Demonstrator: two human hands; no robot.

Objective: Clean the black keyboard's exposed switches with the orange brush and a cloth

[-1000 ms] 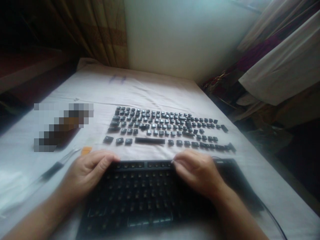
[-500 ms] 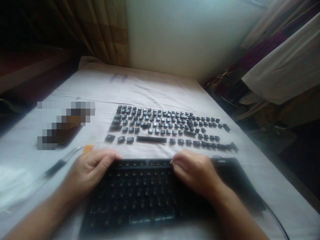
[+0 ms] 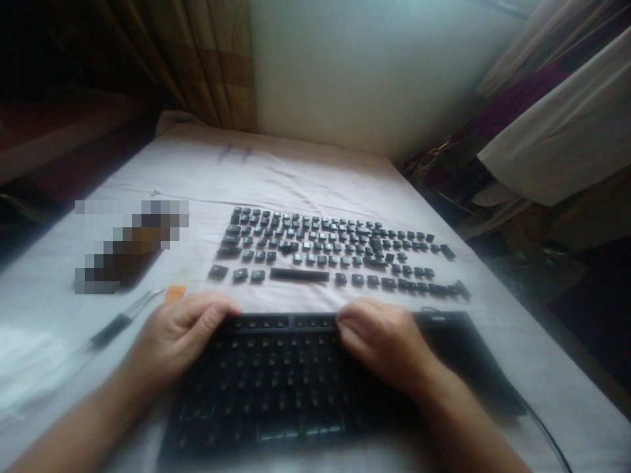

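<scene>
A black keyboard with its keycaps off lies in front of me, its bare switch posts showing in rows. My left hand is closed over the keyboard's upper left corner, thumb along the top edge. Curled at the top row, right of the middle, is my right hand. Its fingertips are pressed together against the keyboard, and whatever they may hold is hidden. Beyond the keyboard, loose black keycaps are laid out in keyboard order, with a long space bar in the nearest row.
Left of my left hand lie a dark-handled tool with thin metal prongs and an orange piece. A pixelated dark object sits farther left. The keyboard's cable runs off right. Pale cloth covers the surface; fabric hangs at right.
Almost nothing differs. My right hand's fingertips have shifted very slightly at the top row, and a small pale glint there no longer shows. The left hand stays in place.
</scene>
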